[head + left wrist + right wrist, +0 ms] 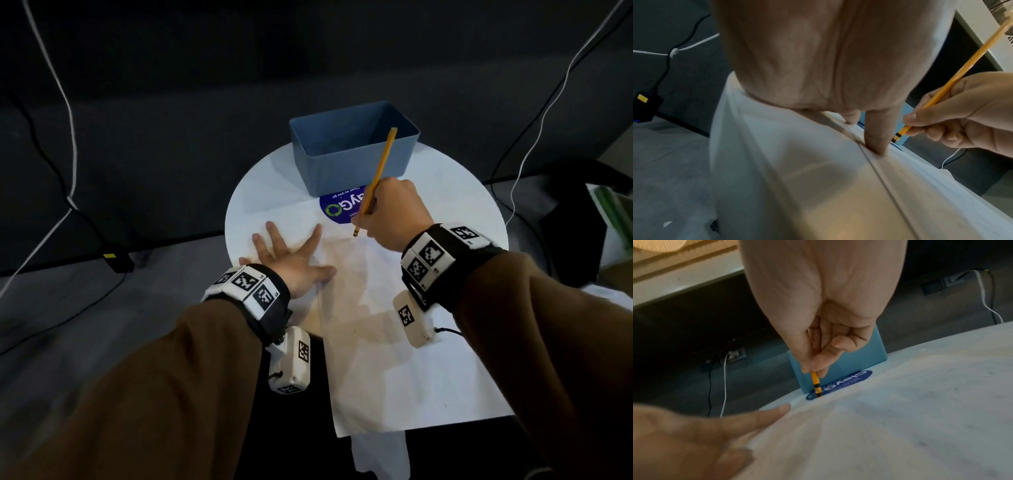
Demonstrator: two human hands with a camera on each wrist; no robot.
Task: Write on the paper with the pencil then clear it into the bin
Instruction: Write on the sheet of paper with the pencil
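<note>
Fingers [270, 229] of the left hand [291, 260] are straight and spread wide, pressed flat on the paper [394, 359] at its left edge; left wrist view shows one finger pushing down right beside a long crease in the sheet; right hand [394, 212] has its fingers curled round the pencil [376, 178], pinching it low on the shaft; I see the pencil tilted, top end leaning away over the bin [352, 161], lower dark-banded end pointing down just past the far edge of the paper, at the blue round sticker [337, 209]; right wrist view puts that lower end on or just above the sticker, I can't tell whether it touches; paper lies on the white round counter [260, 192], its near part hanging off the counter's front edge toward me; faint marks show on the sheet, too blurred to read; blue bin stands open at the far side of the counter, just behind the sticker; inside looks dark, contents I can't make out; both wrists carry marker-tagged bands over brown sleeves; cables [65, 113] trail across the dark floor at left and right.
</note>
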